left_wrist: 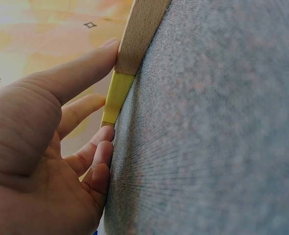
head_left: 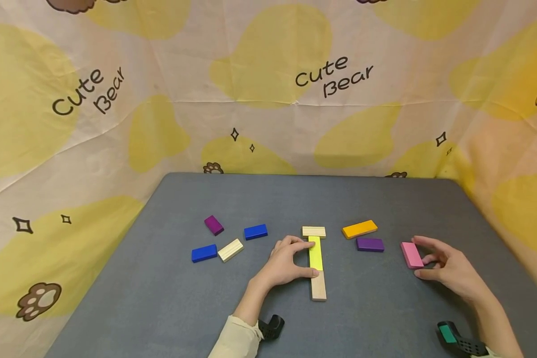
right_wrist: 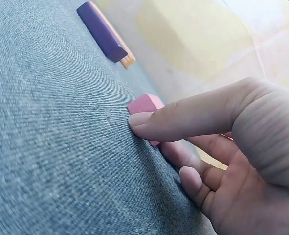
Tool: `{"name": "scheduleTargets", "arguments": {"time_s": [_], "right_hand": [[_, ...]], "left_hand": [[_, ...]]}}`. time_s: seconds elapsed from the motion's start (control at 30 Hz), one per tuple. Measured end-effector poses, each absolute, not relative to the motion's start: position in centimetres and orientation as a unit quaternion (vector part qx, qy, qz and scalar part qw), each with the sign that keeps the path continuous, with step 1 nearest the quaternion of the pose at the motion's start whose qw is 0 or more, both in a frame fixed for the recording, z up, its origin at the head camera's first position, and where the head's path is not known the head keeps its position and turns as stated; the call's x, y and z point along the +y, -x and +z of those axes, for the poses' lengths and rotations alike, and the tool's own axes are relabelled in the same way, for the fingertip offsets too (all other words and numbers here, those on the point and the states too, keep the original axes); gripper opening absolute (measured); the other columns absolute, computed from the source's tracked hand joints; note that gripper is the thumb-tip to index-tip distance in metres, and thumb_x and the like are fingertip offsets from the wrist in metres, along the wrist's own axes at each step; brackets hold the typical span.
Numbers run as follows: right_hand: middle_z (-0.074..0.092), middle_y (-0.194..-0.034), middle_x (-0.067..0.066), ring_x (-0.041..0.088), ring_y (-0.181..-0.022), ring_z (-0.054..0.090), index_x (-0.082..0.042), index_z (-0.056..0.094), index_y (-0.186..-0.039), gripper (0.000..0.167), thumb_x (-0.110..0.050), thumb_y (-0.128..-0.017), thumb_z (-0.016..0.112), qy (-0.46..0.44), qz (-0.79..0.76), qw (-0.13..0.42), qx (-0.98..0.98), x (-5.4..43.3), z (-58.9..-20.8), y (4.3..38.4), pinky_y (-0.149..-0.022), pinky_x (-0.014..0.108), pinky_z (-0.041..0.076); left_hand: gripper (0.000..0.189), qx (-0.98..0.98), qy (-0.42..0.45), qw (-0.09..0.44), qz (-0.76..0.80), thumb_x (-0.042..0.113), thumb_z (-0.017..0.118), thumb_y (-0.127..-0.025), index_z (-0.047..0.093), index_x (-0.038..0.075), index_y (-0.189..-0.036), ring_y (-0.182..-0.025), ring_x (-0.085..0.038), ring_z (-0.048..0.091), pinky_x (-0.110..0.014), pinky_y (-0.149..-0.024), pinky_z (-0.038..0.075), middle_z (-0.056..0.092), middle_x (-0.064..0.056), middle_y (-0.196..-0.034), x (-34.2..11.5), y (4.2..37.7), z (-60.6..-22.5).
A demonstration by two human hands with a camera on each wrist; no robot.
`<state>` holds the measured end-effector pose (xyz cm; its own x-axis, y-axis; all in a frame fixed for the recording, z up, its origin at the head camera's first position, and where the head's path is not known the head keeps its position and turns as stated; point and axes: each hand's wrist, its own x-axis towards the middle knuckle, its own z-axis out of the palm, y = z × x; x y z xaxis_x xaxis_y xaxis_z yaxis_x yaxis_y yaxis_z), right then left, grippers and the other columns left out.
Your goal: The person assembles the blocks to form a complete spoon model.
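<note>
A yellow block point(head_left: 315, 254) lies end to end with a plain wooden block point(head_left: 318, 286), and a pale block point(head_left: 313, 231) sits crosswise at its far end, making a T. My left hand point(head_left: 283, 266) grips the yellow block between index finger and thumb. In the left wrist view the thumb touches near the seam of the wooden block point(left_wrist: 140, 36) and the yellow block point(left_wrist: 117, 95). Over at the right, my right hand point(head_left: 449, 271) holds a pink block point(head_left: 411, 255), thumb at its near end and index finger at the far end. The thumb partly hides the pink block point(right_wrist: 145, 104) in the right wrist view.
Between the hands, beyond them, lie an orange block point(head_left: 360, 229) and a purple block point(head_left: 370, 244). To the left are two blue blocks point(head_left: 255, 232), a pale block point(head_left: 230, 250) and a dark magenta block point(head_left: 214, 225). The grey table point(head_left: 161, 298) meets a patterned cloth point(head_left: 268, 74).
</note>
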<state>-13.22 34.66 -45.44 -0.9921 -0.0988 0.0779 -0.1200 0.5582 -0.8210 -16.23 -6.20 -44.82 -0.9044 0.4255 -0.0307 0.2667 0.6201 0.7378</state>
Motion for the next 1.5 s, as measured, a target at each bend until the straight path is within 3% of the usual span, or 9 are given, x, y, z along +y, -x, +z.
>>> {"name": "scheduleTargets", "arguments": {"time_s": [0.3,1.17,1.4,1.5], "right_hand": [[0.057,-0.126,-0.007,0.011,-0.089,0.060,-0.004,0.046,-0.143,0.081,-0.016,-0.075,0.087,-0.031,0.460,-0.001,-0.888,34.4,-45.1,13.0,-0.067,0.025,0.048],[0.054,-0.120,-0.005,0.006,-0.088,0.058,-0.006,0.051,-0.140,0.077,-0.022,-0.075,0.088,0.020,0.478,0.019,-0.878,33.3,-44.6,12.5,-0.067,0.023,0.048],[0.059,-0.107,0.011,0.013,-0.080,0.058,-0.006,0.050,-0.140,0.076,-0.019,-0.076,0.088,0.027,0.478,0.033,-0.877,30.1,-42.7,11.9,-0.064,0.023,0.048],[0.059,-0.109,0.012,0.016,-0.080,0.060,-0.006,0.051,-0.139,0.072,-0.013,-0.077,0.086,0.021,0.540,0.020,-0.841,27.4,-41.6,11.4,-0.067,0.023,0.050]], "left_hand": [[0.068,0.894,-0.194,0.096,0.392,0.042,0.085,-0.076,0.061,0.026,-0.137,-0.108,-0.018,0.040,-0.046,-0.095,0.035,0.049,0.003,-0.124,-6.1,16.2,-44.9],[0.068,0.897,-0.192,0.093,0.387,0.044,0.085,-0.075,0.061,0.028,-0.137,-0.107,-0.018,0.041,-0.046,-0.094,0.035,0.049,0.004,-0.123,-6.2,16.3,-45.2],[0.068,0.895,-0.193,0.093,0.391,0.044,0.085,-0.075,0.061,0.028,-0.137,-0.106,-0.018,0.040,-0.045,-0.093,0.036,0.049,0.004,-0.122,-6.3,16.2,-45.3],[0.068,0.893,-0.196,0.091,0.394,0.043,0.084,-0.076,0.060,0.027,-0.138,-0.106,-0.018,0.040,-0.045,-0.093,0.036,0.049,0.004,-0.123,-6.3,16.3,-45.1]]}}
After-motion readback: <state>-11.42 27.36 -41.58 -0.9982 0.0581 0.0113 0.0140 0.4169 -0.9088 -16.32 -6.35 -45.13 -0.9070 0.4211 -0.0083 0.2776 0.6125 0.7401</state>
